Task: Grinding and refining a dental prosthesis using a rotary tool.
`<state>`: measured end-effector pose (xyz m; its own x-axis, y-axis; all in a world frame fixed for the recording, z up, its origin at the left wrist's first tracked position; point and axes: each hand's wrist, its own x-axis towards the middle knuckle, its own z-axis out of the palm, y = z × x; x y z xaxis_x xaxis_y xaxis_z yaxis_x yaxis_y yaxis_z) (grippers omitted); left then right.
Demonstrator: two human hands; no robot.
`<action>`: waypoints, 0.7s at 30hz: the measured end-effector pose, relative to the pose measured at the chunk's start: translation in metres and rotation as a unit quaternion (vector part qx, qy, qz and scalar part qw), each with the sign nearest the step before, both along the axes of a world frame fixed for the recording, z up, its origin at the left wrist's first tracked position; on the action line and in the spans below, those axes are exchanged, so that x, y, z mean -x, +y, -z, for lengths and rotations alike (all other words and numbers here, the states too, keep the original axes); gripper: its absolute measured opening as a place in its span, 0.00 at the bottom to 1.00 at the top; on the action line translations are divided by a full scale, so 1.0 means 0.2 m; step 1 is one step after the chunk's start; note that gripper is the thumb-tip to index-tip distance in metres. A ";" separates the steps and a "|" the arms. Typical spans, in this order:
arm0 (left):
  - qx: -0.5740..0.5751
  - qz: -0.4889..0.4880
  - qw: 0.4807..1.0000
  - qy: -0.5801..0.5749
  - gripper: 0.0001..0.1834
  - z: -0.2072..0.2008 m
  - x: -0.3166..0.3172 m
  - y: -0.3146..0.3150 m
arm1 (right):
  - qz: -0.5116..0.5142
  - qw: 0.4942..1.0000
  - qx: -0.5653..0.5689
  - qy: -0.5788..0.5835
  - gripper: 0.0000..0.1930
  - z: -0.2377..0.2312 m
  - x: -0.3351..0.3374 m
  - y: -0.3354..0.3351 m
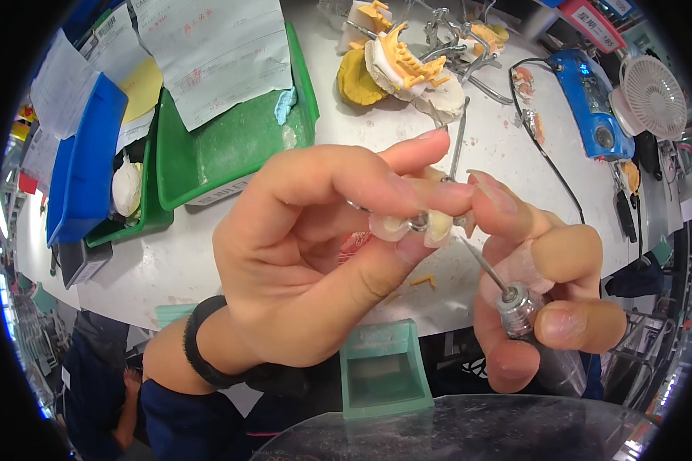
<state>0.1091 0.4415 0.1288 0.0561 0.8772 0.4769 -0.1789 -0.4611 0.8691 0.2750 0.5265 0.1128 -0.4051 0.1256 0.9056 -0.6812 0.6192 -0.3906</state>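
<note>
The left hand held the small false teeth up above the front of the white table. Its thumb pinched them from below, and its pointing finger pressed from above. The teeth had pink gum bits and shiny metal on them. The right hand was wrapped around a tool like a fat pen, with its fingers bent around it. The tool's thin metal tip slanted up toward the teeth and came very near, but you could not tell if it touched them. One right finger reached up close to the right end of the teeth. A black band went around the left wrist. A mint box sat below the hands, at the table's front edge. To the left were a green tray with paper over its back part, and a blue bin. Farther back stood a jaw model beside a yellow lump. A white fan stood at the right, next to a blue machine.
</note>
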 end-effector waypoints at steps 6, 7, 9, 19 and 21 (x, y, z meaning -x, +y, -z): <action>0.011 -0.010 0.999 -0.029 0.14 -0.01 -0.02 0.00 | -0.023 0.999 -0.030 0.030 0.15 0.00 0.02 0.02; 0.011 -0.009 0.999 -0.030 0.14 -0.01 -0.02 -0.01 | -0.031 0.998 -0.037 0.028 0.16 0.00 0.01 0.02; 0.020 -0.021 0.999 -0.021 0.14 -0.01 -0.03 -0.01 | -0.032 0.998 -0.036 0.026 0.16 0.00 0.00 0.02; 0.011 -0.002 0.998 -0.056 0.14 0.01 -0.03 -0.02 | -0.001 0.998 0.000 0.066 0.18 0.05 -0.03 -0.01; 0.031 -0.010 0.998 -0.059 0.14 0.00 -0.04 -0.02 | 0.014 0.999 -0.007 0.051 0.19 0.05 -0.04 -0.02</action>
